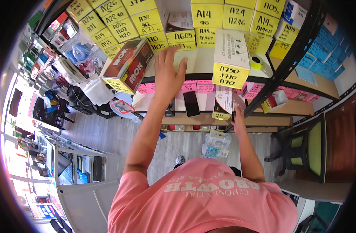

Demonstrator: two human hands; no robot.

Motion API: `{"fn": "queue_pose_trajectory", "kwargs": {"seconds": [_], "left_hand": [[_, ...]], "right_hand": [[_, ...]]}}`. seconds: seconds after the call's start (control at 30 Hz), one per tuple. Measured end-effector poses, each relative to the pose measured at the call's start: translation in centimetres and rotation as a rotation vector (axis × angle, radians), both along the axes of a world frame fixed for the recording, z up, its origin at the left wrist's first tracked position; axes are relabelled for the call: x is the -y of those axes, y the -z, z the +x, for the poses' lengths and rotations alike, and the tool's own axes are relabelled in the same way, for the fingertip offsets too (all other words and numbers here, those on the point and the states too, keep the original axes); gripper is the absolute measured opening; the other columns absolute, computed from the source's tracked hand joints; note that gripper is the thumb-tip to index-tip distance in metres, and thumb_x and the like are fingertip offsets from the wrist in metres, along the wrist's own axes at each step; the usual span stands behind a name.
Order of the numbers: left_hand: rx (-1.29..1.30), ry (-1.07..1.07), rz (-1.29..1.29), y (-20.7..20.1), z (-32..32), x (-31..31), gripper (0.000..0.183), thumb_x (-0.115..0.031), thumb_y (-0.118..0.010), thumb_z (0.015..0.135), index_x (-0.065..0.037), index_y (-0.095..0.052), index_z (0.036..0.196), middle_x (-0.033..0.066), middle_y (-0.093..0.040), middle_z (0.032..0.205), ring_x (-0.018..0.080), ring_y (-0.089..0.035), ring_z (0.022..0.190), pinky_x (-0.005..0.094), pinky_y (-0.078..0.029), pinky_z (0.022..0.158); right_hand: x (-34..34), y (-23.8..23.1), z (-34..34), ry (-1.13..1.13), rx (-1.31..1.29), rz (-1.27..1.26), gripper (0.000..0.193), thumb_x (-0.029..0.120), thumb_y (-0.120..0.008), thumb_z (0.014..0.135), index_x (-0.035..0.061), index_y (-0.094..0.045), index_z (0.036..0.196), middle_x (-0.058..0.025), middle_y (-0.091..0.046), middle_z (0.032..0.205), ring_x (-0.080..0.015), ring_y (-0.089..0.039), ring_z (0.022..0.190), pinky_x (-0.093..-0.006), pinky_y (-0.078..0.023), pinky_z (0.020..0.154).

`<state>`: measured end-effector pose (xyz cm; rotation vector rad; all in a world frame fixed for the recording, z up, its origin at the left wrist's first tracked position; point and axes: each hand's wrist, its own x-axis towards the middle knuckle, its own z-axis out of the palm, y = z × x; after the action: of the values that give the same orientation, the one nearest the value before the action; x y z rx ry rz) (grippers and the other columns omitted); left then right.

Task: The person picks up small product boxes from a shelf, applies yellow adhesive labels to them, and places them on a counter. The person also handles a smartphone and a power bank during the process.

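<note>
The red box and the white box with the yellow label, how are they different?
The red box is dark red with big white letters; the white box is pale with a yellow label. The red box sits tilted at the shelf's left end; the white box stands straight. The left hand reaches up between them, touching neither. Both are cardboard.

The right hand [238, 118] fingers are hidden behind the white box [223, 101].

Phone [191, 103] on shelf [203, 62], below labelled boxes [231, 58].
</note>
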<state>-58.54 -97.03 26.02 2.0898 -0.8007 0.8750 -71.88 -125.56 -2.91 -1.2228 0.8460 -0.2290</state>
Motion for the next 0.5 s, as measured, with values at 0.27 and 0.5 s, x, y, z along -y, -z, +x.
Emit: {"fn": "queue_pose_trajectory", "kwargs": {"seconds": [0.27, 0.5], "left_hand": [[0.047, -0.299, -0.131, 0.7, 8.2, 6.6, 0.106, -0.035, -0.089, 0.074, -0.001, -0.029, 0.155, 0.0278, -0.032, 0.151, 0.0474, -0.033, 0.136, 0.0596, -0.035, 0.11], [-0.012, -0.412, -0.191, 0.3, 8.7, 8.5, 0.109, -0.036, -0.09, 0.071, -0.003, -0.028, 0.155, 0.0255, -0.03, 0.15, 0.0464, -0.031, 0.133, 0.0633, -0.036, 0.106]], "right_hand": [[-0.7, 1.0, -8.8, -0.123, 0.097, -0.007, 0.046, 0.031, -0.064, 0.102, 0.009, -0.056, 0.142, 0.0, -0.066, 0.119, -0.0131, -0.065, 0.095, -0.0288, -0.051, 0.082], [-2.8, -3.6, -10.2, -0.234, 0.189, -0.101, 0.041, 0.026, -0.064, 0.103, 0.0011, -0.061, 0.136, -0.0044, -0.068, 0.113, -0.0134, -0.065, 0.096, -0.0267, -0.049, 0.084]]}}
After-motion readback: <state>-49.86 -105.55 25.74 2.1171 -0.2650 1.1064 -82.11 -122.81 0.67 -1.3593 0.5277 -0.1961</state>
